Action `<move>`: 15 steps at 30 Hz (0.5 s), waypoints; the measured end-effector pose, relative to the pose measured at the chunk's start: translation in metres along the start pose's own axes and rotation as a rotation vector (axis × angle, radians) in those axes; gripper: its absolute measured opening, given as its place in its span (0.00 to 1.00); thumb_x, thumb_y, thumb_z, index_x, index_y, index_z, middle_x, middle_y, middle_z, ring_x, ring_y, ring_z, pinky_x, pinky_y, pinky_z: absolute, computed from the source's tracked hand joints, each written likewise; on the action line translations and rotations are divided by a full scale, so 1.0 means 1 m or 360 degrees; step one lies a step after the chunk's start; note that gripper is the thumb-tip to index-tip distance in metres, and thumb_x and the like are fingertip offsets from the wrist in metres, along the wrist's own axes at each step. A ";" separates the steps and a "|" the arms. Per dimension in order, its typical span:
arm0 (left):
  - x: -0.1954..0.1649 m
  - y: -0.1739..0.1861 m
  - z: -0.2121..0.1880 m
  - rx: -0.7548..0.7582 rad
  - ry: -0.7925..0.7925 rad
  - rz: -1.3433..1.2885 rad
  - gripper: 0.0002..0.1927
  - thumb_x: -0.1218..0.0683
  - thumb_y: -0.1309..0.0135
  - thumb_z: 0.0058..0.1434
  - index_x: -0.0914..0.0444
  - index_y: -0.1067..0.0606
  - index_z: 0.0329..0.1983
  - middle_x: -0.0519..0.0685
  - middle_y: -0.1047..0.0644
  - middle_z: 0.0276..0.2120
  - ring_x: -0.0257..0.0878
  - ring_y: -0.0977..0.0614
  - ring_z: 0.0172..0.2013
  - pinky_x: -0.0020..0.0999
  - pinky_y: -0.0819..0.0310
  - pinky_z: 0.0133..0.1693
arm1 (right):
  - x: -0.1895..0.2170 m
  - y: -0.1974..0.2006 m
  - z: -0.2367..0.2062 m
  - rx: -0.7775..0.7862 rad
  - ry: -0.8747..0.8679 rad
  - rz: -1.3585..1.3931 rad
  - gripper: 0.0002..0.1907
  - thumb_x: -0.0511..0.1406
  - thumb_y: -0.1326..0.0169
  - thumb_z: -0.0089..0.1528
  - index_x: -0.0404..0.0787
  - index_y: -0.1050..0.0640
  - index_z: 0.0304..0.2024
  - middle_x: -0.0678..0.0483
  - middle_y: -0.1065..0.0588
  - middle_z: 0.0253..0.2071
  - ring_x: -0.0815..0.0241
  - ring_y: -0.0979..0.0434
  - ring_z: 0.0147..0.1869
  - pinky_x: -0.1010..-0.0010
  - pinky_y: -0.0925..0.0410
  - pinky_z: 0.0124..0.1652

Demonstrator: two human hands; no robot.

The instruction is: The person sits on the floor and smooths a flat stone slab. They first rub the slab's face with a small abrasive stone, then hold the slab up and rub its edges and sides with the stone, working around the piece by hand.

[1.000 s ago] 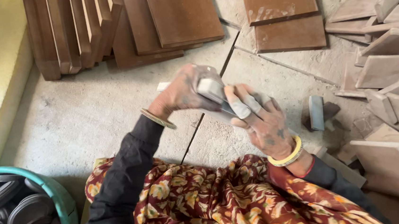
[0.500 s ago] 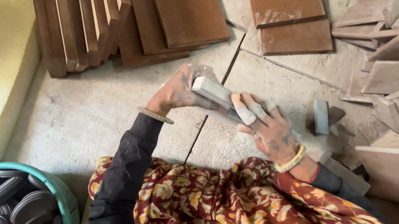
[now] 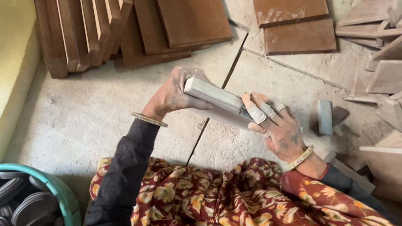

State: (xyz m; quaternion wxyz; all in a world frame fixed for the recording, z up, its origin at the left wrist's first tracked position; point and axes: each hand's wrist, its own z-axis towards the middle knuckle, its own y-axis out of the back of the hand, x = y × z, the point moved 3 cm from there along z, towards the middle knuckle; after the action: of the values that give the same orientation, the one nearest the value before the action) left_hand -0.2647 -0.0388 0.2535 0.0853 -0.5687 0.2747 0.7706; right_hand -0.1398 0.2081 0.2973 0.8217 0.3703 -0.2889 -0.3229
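Holding a pale grey slab point(image 3: 215, 96) edge-up above the concrete floor point(image 3: 91, 117), tilted down from upper left to lower right. Gripping its upper left end with the left hand point(image 3: 173, 92), fingers wrapped closed around the corner, a metal bangle point(image 3: 149, 119) sitting at that wrist. Gripping its lower right end with the right hand point(image 3: 278, 128), fingers curled closed over the edge, two of them wearing pale wrappings, a yellow bangle point(image 3: 301, 157) showing at that wrist. Hovering both hands over a dark joint line point(image 3: 218, 92) running across the floor. Sitting below the hands, a lap covered in red floral cloth point(image 3: 208, 203), with black sleeves point(image 3: 120, 181) reaching up to both wrists. Standing on edge at upper left, a row of brown slabs point(image 3: 84, 26); lying flat at top centre, two more brown slabs point(image 3: 294, 19). Lying piled at the right, loose pale slab pieces point(image 3: 394, 74), with a small grey block point(image 3: 325, 116) just beside the right hand. Showing at lower left, a teal tub point(image 3: 64, 195) holding dark round discs point(image 3: 28, 222).
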 end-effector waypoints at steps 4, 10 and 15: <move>0.000 -0.015 0.009 0.0259 0.0274 -0.0027 0.31 0.42 0.25 0.39 0.61 0.20 0.43 0.50 0.17 0.43 0.44 0.13 0.46 0.39 0.16 0.56 | -0.003 0.001 0.014 0.0033 0.0031 0.0066 0.25 0.42 0.53 0.71 0.45 0.30 0.70 0.48 0.30 0.69 0.45 0.28 0.60 0.55 0.37 0.58; -0.021 -0.039 0.018 0.0037 -0.0308 0.0702 0.41 0.42 0.19 0.36 0.67 0.23 0.48 0.54 0.22 0.38 0.50 0.20 0.41 0.47 0.25 0.46 | -0.005 -0.011 0.021 -0.0044 0.0180 0.0090 0.26 0.44 0.49 0.71 0.42 0.30 0.70 0.48 0.31 0.70 0.45 0.29 0.64 0.51 0.39 0.65; -0.019 -0.013 0.010 0.0263 -0.0103 0.0064 0.27 0.44 0.24 0.43 0.60 0.19 0.42 0.45 0.16 0.39 0.41 0.13 0.40 0.37 0.17 0.46 | -0.004 0.000 -0.005 0.0012 -0.0063 0.0101 0.28 0.44 0.51 0.71 0.41 0.30 0.70 0.48 0.30 0.68 0.44 0.29 0.68 0.52 0.38 0.64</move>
State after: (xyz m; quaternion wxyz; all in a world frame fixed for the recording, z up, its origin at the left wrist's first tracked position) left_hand -0.2604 -0.0193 0.2684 0.1252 -0.5288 0.3459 0.7649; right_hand -0.1385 0.2133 0.2938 0.8242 0.3576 -0.3180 -0.3029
